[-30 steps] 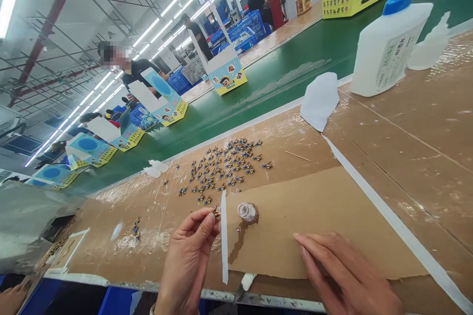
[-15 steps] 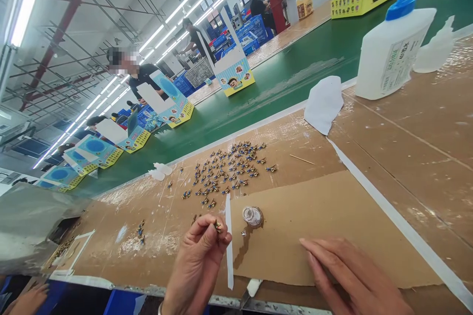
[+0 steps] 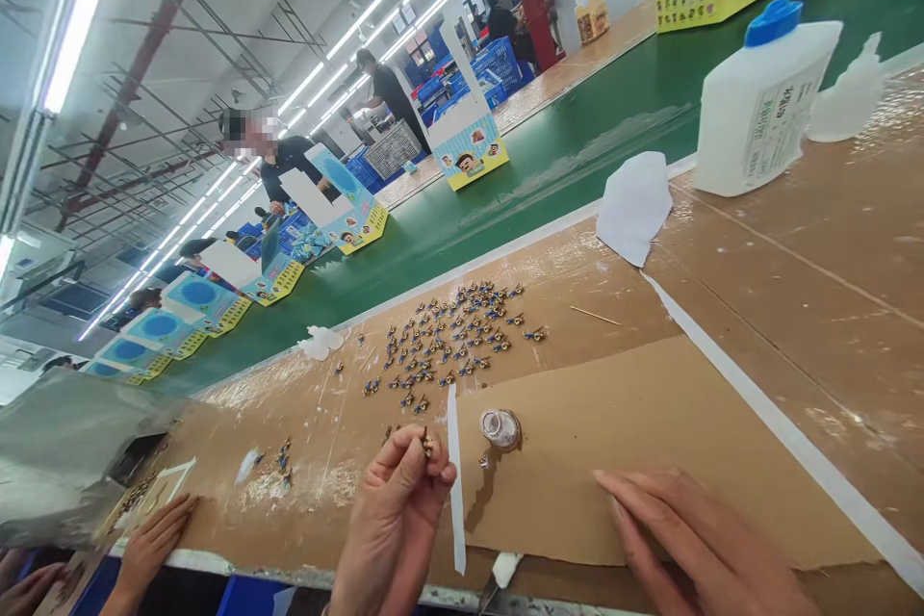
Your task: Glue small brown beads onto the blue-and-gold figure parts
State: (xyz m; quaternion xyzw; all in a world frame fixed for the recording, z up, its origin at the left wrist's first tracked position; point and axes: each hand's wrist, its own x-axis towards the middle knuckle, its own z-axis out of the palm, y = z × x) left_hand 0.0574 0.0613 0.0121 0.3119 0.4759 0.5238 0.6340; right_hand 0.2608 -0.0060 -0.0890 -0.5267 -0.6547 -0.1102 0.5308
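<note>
My left hand [image 3: 397,505] pinches a tiny gold-and-dark figurine [image 3: 427,446] between thumb and fingertips, just left of the cardboard sheet. My right hand [image 3: 685,529] is low over the cardboard sheet [image 3: 635,423], fingers stretched out; I see nothing in it. On the sheet stands a small clear cup [image 3: 500,429] with whitish contents, a dark wet streak running from it toward me. Beyond my left hand lie many tiny blue-and-gold figurines [image 3: 440,337], spread in loose rows. Several more figurines [image 3: 284,462] lie farther left.
A white bottle with a blue cap [image 3: 769,106], a small squeeze bottle [image 3: 848,101] and white paper [image 3: 635,207] are at right. A knife [image 3: 500,577] lies at the front edge. Printed boxes [image 3: 346,202] stand on the green belt [image 3: 563,144]. A co-worker's hand [image 3: 155,544] rests at left.
A co-worker's hand has come up onto the table at left, and another figurine lies near there. The figurine in my left hand has turned slightly. The view has shifted a little.
</note>
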